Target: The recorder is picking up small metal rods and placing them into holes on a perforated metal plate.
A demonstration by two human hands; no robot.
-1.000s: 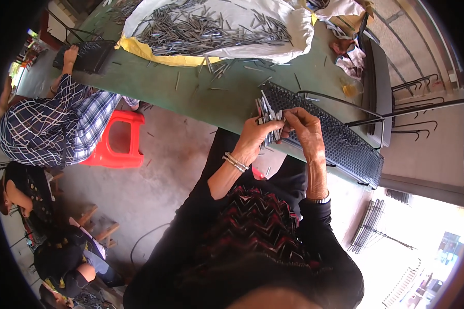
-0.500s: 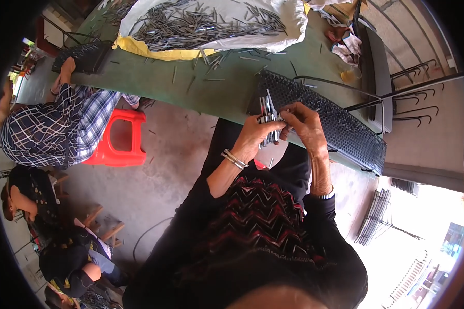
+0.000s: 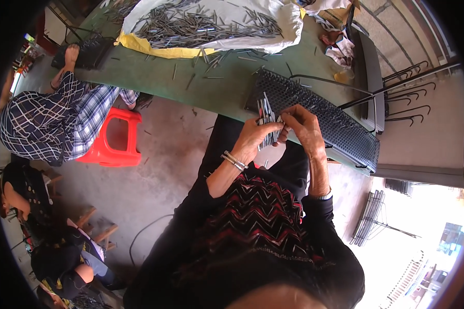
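Observation:
A bundle of thin grey metal rods stands roughly upright in my left hand, whose fingers and thumb are wrapped round it. My right hand is closed in a pinch at the bundle's right side; what its fingertips grip is too small to make out. Just beyond both hands lies a long black rack with rows of small holes, set along the edge of the green table. Farther off, a heap of similar metal rods rests on a white sack with a yellow edge.
Loose rods lie on the table before the sack. A black metal frame reaches over the rack, with a cup and cloth gloves behind it. At left, a person sits on a red stool beside another black rack.
The view has shifted slightly, so the surroundings sit a little farther left. Both hands stay at the bundle, with only small finger movements.

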